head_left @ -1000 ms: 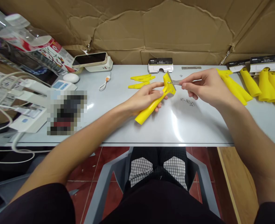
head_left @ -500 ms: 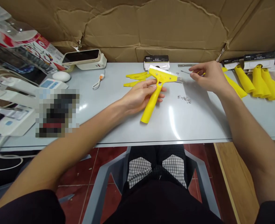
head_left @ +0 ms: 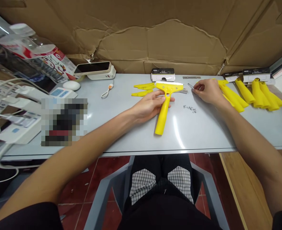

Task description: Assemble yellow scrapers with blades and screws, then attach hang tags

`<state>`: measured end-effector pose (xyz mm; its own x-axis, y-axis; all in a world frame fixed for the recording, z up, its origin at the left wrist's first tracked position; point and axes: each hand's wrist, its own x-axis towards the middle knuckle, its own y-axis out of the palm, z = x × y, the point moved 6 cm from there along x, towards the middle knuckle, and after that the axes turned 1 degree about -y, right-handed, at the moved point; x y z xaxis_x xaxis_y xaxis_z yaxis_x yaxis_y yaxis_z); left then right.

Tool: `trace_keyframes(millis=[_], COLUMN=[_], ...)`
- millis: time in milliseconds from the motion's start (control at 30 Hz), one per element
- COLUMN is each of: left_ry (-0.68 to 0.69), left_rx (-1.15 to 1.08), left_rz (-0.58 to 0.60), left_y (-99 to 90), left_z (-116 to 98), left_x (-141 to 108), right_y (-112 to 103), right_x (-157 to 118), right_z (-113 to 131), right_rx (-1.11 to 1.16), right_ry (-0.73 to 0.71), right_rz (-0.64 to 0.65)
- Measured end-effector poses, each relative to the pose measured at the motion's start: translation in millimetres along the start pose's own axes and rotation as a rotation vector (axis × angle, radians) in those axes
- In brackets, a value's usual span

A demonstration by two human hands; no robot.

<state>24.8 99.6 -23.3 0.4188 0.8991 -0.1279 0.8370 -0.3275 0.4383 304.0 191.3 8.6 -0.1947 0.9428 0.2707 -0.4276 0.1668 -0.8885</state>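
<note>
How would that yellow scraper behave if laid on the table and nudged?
The yellow scraper seems stiff: its handle juts straight past the left hand. Its rounded handle might rock, but the wide head would likely stop it rolling.

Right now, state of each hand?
Left hand: closed, holding the yellow scraper.
Right hand: closed, fingertips pinching a thin metal tool.

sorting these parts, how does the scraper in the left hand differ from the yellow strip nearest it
The scraper is in the left hand; the yellow strip lies on the table. The scraper has a long, thick handle; the strip shows none. The scraper's handle points toward the table's near edge; the strip lies sideways. Both are yellow.
</note>
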Motion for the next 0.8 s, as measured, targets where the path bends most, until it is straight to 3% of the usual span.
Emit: trace_keyframes(millis=[467, 633, 733, 800], left_ry=[-0.037, -0.030, 0.012, 0.026], left_rx=[0.019, 0.023, 0.006, -0.010], left_rz=[0.028, 0.025, 0.024, 0.036], left_y=[-3.8, -2.0, -0.9, 0.7], left_z=[2.9, 2.5, 2.8, 3.8], left_x=[0.3, -1.5, -2.9, -3.5], right_y=[1.2, -6.4, -19.8, -22.5], right_x=[-1.2, -4.7, -15.1, -24.9], right_z=[4.0, 11.3, 32.0, 51.8], right_rx=[-0.035, -0.034, 0.047, 0.165], right_ry=[-0.083, -0.137, -0.178, -0.186], right_rz=[0.068, -0.083, -0.247, -0.231])
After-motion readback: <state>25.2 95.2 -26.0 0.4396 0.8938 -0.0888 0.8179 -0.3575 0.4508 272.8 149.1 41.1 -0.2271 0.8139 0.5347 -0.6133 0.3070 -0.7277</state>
